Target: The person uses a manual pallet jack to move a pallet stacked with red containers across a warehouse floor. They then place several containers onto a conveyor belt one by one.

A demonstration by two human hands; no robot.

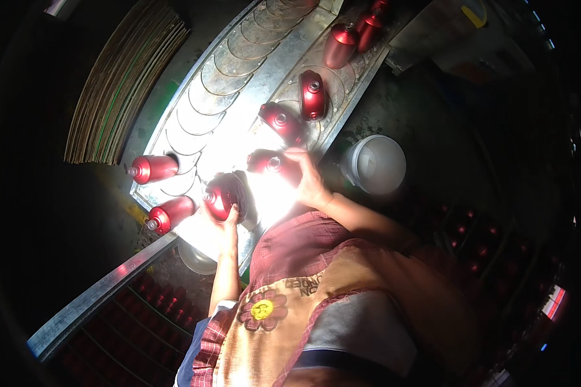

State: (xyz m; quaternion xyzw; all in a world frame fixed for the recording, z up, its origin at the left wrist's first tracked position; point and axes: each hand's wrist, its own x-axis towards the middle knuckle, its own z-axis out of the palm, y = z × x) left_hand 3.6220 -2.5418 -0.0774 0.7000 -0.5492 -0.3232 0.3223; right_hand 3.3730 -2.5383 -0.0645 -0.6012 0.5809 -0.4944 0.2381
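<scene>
My left hand [227,227] is closed round a glossy red bottle [220,201] with a clear neck, held over the brightly lit part of the metal conveyor. Just right of it, my right hand [311,183] grips the side of another red bottle [265,161], its fingers partly lost in glare. Beyond my right hand a red bottle [281,124] and a further red bottle [312,95] stand in line on the conveyor's right lane. Two more, a red bottle [153,169] and a red bottle [172,214], are at the left lane's near end.
The conveyor [255,97] has two lanes of overlapping curved plates. Farther up the right lane is a red bottle [340,46]. A white bucket [379,164] stands to the right. Stacked sheets [119,84] lie at left. A metal rail [103,284] borders crated red bottles [168,302].
</scene>
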